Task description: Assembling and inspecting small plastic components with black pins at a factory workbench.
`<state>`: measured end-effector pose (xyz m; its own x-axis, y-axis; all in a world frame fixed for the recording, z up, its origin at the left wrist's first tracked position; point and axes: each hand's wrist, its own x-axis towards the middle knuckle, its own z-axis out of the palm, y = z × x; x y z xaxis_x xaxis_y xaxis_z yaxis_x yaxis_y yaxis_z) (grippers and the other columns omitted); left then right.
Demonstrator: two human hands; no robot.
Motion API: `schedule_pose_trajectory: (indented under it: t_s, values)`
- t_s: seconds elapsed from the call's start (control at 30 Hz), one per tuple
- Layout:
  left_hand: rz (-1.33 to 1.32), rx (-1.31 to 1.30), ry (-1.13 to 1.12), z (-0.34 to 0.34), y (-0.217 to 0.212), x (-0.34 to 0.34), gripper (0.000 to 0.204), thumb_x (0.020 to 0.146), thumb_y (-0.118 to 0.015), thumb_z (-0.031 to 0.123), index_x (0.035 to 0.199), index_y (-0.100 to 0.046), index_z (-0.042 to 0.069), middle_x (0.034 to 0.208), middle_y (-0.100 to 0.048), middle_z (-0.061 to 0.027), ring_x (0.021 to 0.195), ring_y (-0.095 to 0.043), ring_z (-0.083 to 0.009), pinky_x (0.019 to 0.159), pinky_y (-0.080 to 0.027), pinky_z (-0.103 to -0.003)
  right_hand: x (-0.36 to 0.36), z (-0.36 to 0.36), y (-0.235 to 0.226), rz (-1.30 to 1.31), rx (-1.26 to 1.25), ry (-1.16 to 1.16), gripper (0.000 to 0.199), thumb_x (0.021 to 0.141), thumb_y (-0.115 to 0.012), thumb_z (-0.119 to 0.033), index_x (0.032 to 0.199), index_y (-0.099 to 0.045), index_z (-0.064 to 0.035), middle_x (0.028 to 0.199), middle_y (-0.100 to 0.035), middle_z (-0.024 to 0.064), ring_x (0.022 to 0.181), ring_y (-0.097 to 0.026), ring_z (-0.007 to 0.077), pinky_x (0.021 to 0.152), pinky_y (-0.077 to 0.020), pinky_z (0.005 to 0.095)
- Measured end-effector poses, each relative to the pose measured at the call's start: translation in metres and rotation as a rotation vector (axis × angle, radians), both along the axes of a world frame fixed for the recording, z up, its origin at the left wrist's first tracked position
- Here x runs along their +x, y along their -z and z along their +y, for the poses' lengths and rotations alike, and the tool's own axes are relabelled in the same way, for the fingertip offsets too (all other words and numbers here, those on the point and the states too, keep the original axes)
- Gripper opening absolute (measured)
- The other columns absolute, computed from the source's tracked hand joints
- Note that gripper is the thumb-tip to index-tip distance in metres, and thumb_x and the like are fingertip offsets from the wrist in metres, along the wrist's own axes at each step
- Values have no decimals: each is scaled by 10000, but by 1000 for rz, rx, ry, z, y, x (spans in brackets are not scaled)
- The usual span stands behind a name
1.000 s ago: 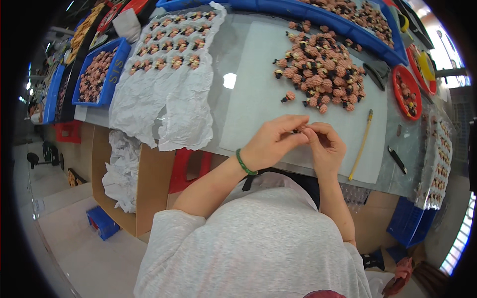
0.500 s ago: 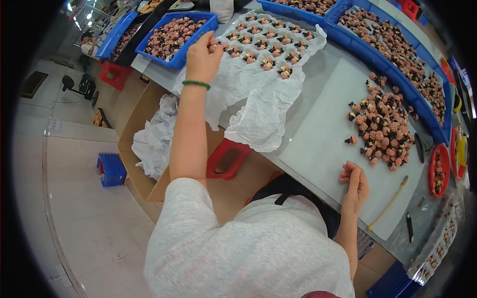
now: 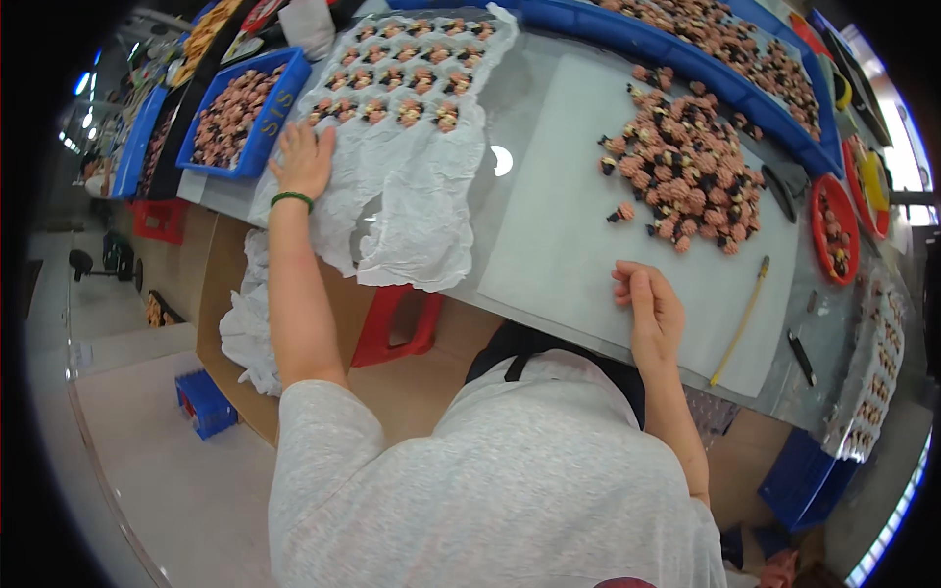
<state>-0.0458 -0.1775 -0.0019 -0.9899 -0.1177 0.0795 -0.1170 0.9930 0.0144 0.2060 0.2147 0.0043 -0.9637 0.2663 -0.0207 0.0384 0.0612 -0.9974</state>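
Note:
My left hand point(image 3: 304, 162) lies with fingers spread on crinkled white tissue paper point(image 3: 431, 225), at the left end of the nearest row of small pink and black figurines point(image 3: 410, 112). Several rows of these figurines sit in the paper's pockets. My right hand point(image 3: 650, 304) hovers over the near edge of a flat white sheet point(image 3: 534, 206), its fingers loosely bent and nothing visible in them. Beyond it on the sheet is a loose heap of the same pink and black figurines point(image 3: 686, 181), with one lone figurine point(image 3: 620, 212) at its left side.
A blue bin point(image 3: 279, 118) of figurines stands at left, and a long blue tray point(image 3: 686, 69) runs along the back. Right of the heap are a red dish point(image 3: 816, 235), a thin yellow stick point(image 3: 742, 323) and a black-handled tool point(image 3: 802, 357). A cardboard box point(image 3: 218, 294) stands below the table.
My left hand was pinching a figurine at the left of the rows; now its fingers are spread on the paper there. The whole view has swung, and my right hand keeps its pose.

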Motion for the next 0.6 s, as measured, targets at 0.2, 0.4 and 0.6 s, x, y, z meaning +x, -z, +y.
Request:
schedule_pose_trajectory:
  t_s: [0.2,0.4,0.6]
  values:
    - [283,-156,31,37,-40,23,570,890,-365,469,1334,-321,114,1372,-310,-161,1282,-264,-281,1005,-195,-513,-25,3,-16,218,468,19,223,779,-559,47,981,-596,-37,914,-587,66,743,-541,118,630,-446,233]
    - [298,1015,693,184,-81,116,242,841,-565,112,1059,-582,8,974,-616,-89,901,-566,-151,807,-420,-247,-61,22,-9,352,1223,-164,289,700,-593,49,976,-581,-35,944,-560,89,783,-563,258,669,-465,285]
    - [-244,1559,516,250,-26,174,209,852,-561,129,1009,-584,-7,876,-605,-37,741,-543,-92,654,-433,-215,-37,9,-19,155,-6,37,231,789,-560,45,1007,-532,-29,958,-531,52,836,-559,133,636,-477,234]
